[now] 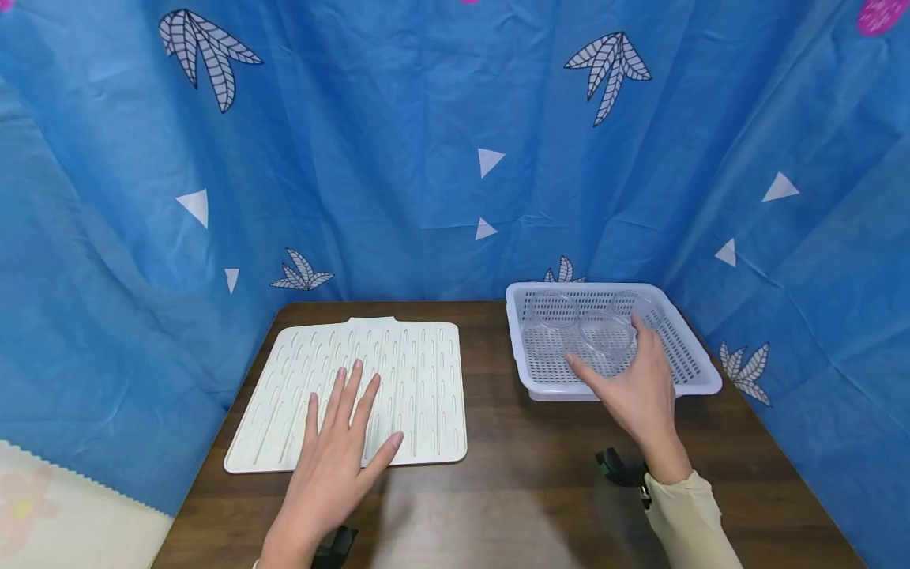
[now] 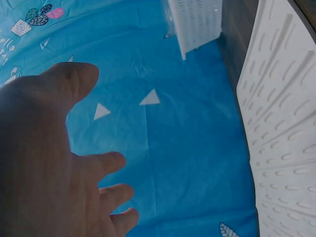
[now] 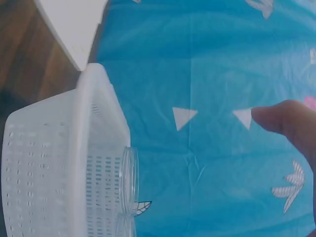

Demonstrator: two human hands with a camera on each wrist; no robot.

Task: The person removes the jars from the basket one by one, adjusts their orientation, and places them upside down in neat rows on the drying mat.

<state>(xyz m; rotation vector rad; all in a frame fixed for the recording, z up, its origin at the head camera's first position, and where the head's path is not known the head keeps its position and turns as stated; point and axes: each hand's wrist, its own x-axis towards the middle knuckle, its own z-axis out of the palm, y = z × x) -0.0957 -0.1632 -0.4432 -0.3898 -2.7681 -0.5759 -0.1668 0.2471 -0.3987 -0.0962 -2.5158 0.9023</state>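
Fingers spread, my left hand point(image 1: 330, 466) hovers over the near part of a white ribbed drying mat point(image 1: 419, 379). Nothing is in it, as the left wrist view also shows. On the right, my right hand point(image 1: 640, 387) reaches over the near rim of a white perforated plastic basket point(image 1: 697, 379), thumb and fingers held wide apart. Inside the basket are clear round glass vessels: one at the back left point(image 1: 554, 308), one in the middle point(image 1: 604, 332) close to my right thumb and fingertips, and one at the back right point(image 1: 633, 300), partly behind my fingers.
A dark wooden table point(image 1: 490, 506) carries the mat on the left and the basket at the back right, with a gap between them. Blue patterned curtain point(image 1: 419, 158) hangs behind and along both sides. A pale flowered cloth point(image 1: 64, 506) shows at the lower left.
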